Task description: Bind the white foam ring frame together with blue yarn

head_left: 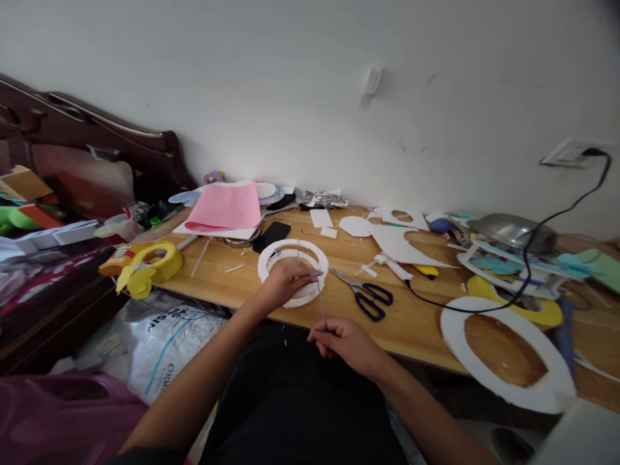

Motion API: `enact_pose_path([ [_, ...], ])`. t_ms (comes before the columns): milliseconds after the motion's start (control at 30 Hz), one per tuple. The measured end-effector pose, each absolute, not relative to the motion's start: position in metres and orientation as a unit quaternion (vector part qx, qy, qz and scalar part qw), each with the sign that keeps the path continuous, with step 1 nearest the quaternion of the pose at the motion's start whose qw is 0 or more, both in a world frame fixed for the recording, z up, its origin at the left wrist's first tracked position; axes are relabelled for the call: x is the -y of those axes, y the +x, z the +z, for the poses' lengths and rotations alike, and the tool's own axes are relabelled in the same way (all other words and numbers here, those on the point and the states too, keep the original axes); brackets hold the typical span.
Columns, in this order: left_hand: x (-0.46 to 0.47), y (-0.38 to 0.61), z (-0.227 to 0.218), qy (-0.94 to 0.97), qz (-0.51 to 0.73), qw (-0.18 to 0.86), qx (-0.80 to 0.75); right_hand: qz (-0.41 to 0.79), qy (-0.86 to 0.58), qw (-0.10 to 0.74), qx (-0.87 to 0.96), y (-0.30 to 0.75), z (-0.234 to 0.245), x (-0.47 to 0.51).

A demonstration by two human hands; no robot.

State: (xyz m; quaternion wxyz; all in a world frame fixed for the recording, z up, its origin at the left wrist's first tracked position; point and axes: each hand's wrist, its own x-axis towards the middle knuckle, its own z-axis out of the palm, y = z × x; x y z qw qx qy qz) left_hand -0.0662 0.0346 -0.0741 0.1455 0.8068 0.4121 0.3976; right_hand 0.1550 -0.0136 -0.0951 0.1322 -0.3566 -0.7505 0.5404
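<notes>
A thin light-purple strip (pixel 321 303) runs between my two hands at the table's front edge. Pinched at its upper end is my left hand (pixel 290 282), over a white ring frame (pixel 265 258) standing on the table. My right hand (pixel 339 341) grips the strip's lower end, above my lap. Whether the strip is ribbon or paper I cannot tell. Part of the ring frame is hidden behind my left hand and wrist. Just right of the frame lie scissors (pixel 371 298) with dark handles.
Pink sheets (pixel 225 206), a black phone (pixel 272 236) and white cut pieces (pixel 356 226) lie farther back. A corded white glue gun (pixel 393 266) is right of centre; its black cable crosses the right side. A large white ring (pixel 453 329) overhangs the front edge. Yellow tape (pixel 169 261) stands left.
</notes>
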Motion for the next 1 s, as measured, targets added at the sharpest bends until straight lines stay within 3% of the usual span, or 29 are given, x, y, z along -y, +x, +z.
enact_pose_path([
  [167, -0.031, -0.074, -0.073, 0.823, 0.375, 0.121, -0.409, 0.532, -0.376, 0.089, 0.754, 0.213, -0.112, 0.033],
  [333, -0.012, -0.087, -0.078, 0.825, 0.364, 0.078, -0.425, 0.332, -0.568, -0.071, 0.75, 0.317, -0.154, 0.051],
  [433, -0.006, -0.103, -0.085, 0.739, 0.41, 0.038, -0.533, 0.265, -0.632, -0.123, 0.718, 0.358, -0.163, 0.056],
  [567, -0.023, -0.131, -0.089, 0.58, 0.443, 0.036, -0.682, 0.28, -0.593, -0.124, 0.745, 0.344, -0.15, 0.057],
  [667, -0.052, -0.145, -0.087, 0.553, 0.407, 0.065, -0.724, 0.288, -0.544, -0.094, 0.782, 0.288, -0.13, 0.055],
  [800, -0.078, -0.142, -0.084, 0.573, 0.345, 0.126, -0.733, 0.172, -0.444, 0.009, 0.879, 0.207, -0.097, 0.056],
  [1000, -0.043, -0.123, -0.065, 0.64, 0.362, 0.137, -0.663, 0.182, -0.309, 0.339, 0.87, 0.173, -0.051, 0.05],
])
